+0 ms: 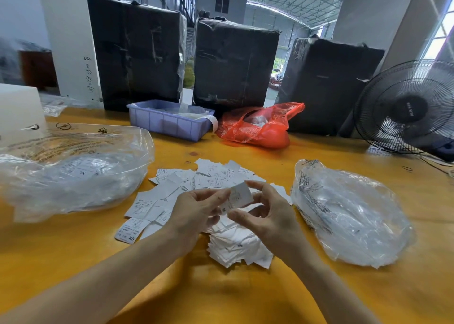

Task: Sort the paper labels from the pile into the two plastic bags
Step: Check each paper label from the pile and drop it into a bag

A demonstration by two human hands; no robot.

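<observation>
A pile of white paper labels [186, 188] lies spread on the yellow table, with a thicker heap [238, 247] below my hands. Both hands hover over the pile and hold one small label [239, 196] between them. My left hand [196, 213] pinches its left edge. My right hand [267, 215] pinches its right side with thumb and forefinger. A clear plastic bag [73, 174] holding labels, one marked XL, lies to the left. A second clear plastic bag [351, 215] lies to the right.
A lilac plastic bin [169, 124] and a red plastic bag [258, 127] sit behind the pile. Three black wrapped bales [233, 63] stand at the table's back. A black fan [407, 107] stands at the right. A white container [19, 110] is at far left.
</observation>
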